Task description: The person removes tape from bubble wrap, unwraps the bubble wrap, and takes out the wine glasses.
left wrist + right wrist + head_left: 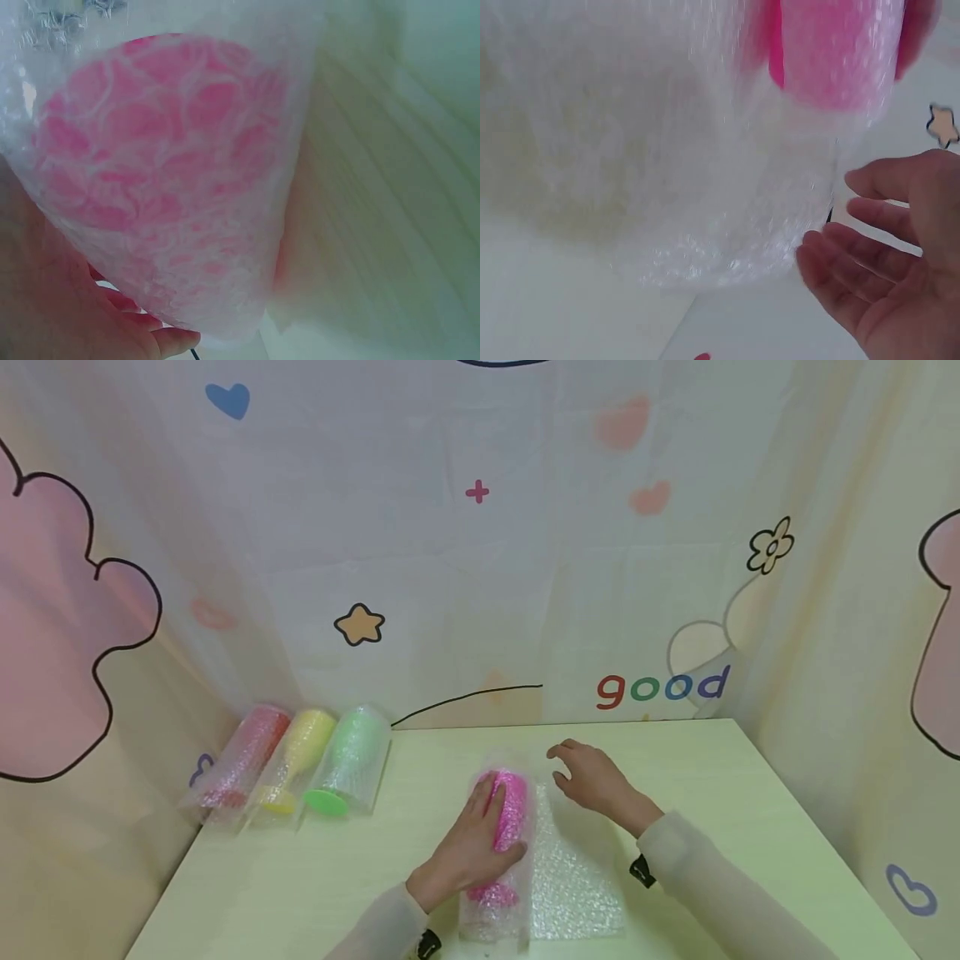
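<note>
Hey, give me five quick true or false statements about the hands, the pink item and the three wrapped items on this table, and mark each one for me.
1. The left hand rests on the pink item. True.
2. A bubble wrap sheet extends to the right of the pink item. True.
3. The right hand also presses on the pink item. False: it is apart from the pink item, off to its right.
4. The red item, yellow item and green item lie side by side. True.
5. The yellow item is furthest left of those three. False: the red item is; the yellow one lies in the middle.
</note>
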### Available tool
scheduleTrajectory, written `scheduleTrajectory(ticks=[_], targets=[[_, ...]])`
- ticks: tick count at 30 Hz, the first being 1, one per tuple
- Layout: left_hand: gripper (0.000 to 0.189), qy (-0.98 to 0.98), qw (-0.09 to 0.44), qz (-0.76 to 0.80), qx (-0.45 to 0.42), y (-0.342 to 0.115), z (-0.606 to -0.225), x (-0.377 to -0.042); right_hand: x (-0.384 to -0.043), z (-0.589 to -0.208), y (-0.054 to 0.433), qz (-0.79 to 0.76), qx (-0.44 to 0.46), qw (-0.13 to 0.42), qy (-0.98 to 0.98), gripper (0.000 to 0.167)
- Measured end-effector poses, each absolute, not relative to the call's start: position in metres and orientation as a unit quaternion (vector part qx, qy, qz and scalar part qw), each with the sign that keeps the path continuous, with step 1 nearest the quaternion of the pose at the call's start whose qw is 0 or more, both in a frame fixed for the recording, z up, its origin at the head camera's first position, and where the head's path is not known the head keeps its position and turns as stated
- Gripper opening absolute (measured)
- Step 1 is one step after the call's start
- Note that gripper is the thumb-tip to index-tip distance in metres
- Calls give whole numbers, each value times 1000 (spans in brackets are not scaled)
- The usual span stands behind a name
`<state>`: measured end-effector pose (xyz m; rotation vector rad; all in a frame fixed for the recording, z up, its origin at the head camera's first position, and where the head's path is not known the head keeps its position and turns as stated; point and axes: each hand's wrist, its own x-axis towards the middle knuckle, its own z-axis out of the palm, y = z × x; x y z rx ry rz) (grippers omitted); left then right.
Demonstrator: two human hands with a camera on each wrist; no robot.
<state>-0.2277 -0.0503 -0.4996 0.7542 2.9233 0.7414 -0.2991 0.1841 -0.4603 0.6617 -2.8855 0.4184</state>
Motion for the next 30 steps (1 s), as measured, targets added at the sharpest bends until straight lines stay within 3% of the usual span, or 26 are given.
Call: scheduleTrajectory(ticks=[6,9,14,25,30], targets=[[90,942,10,253,223,-51,-501,-227,-278,-473,183,129,262,-93,-952,80],[91,940,17,264,214,-50,-501,-226,-272,-485,188,123,268,-148,-944,99],[92,940,22,270,208,-48,-502,-224,-268,-501,194,85,263,-172,-946,109],[94,942,38,265,202,-52,-499,-223,-260,-504,208,81,245,-189,-948,107],[92,941,21,256,221,-56,-489,-225,-259,-504,209,80,250,-186,-947,108]])
